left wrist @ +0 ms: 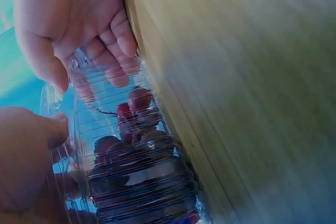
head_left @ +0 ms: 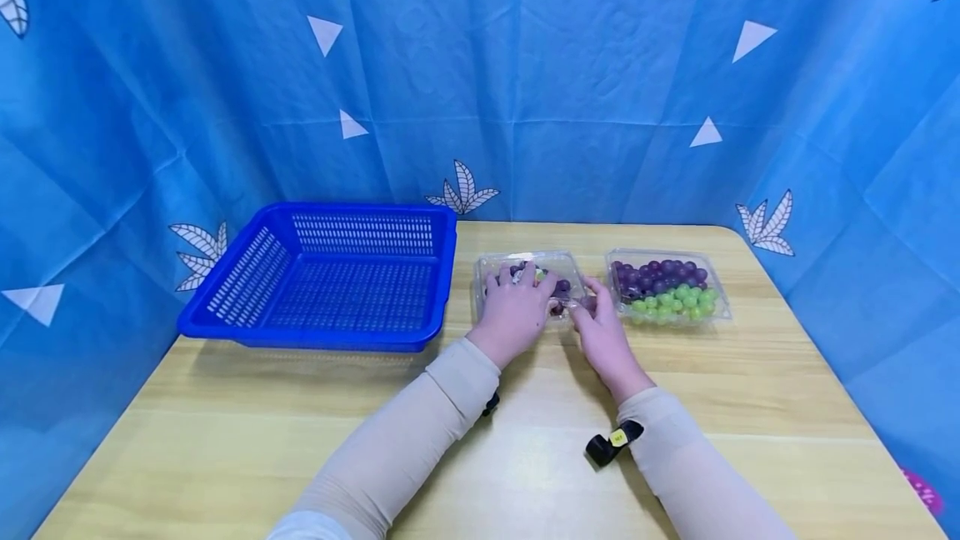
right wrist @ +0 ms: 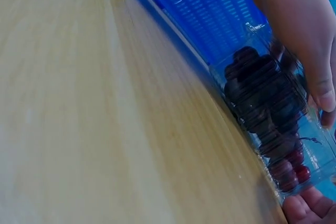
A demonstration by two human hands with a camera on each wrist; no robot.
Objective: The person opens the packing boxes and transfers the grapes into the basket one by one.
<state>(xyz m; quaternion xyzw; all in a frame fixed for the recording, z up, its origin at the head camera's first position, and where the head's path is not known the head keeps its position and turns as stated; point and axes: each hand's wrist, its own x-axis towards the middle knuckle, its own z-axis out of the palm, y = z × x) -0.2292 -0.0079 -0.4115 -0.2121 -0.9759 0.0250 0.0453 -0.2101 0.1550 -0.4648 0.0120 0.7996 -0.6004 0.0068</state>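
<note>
A clear plastic clamshell box [head_left: 555, 259] with dark purple grapes [head_left: 564, 285] inside lies on the table in front of me. My left hand [head_left: 514, 313] rests on its lid, fingers spread across the top. At the box's right end, my right hand [head_left: 604, 342] grips the corner, its thumb at the lid's rim and its fingers round the end wall, as the left wrist view shows. Through the ribbed side wall [left wrist: 105, 114] a few reddish grapes [left wrist: 139, 99] are visible near that end. The left palm hides part of the contents in the head view.
Just right stands a second clear box [head_left: 722, 307] holding purple grapes [head_left: 660, 275] and green grapes [head_left: 678, 302]. A blue perforated basket [head_left: 448, 273] sits on the left of the wooden table [head_left: 525, 473]. Blue curtains [head_left: 592, 107] hang behind and at both sides.
</note>
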